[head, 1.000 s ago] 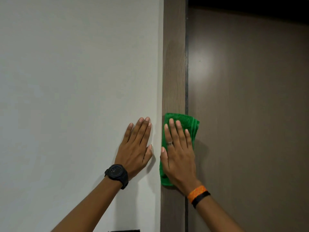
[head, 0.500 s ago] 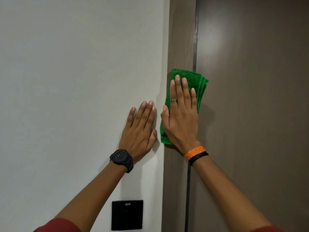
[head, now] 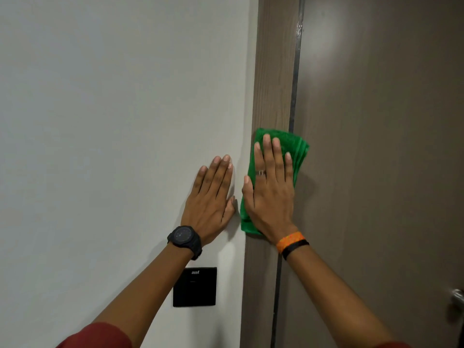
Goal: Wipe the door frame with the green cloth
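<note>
The right hand (head: 272, 197) lies flat and open, pressing the folded green cloth (head: 293, 149) against the door frame (head: 273, 84) for wiping, while the left hand (head: 211, 199), also open and holding nothing, braces on the wall (head: 113, 121).

- A plain pale wall (head: 113, 121) fills the left side.
- A black square panel (head: 194, 287) (small pale marking near its top) sits flat on it, low down.
- A brown door (head: 381, 172) carries 1 soft patch of reflected light high up.
- A metal handle (head: 457, 298) shows at the right edge.
</note>
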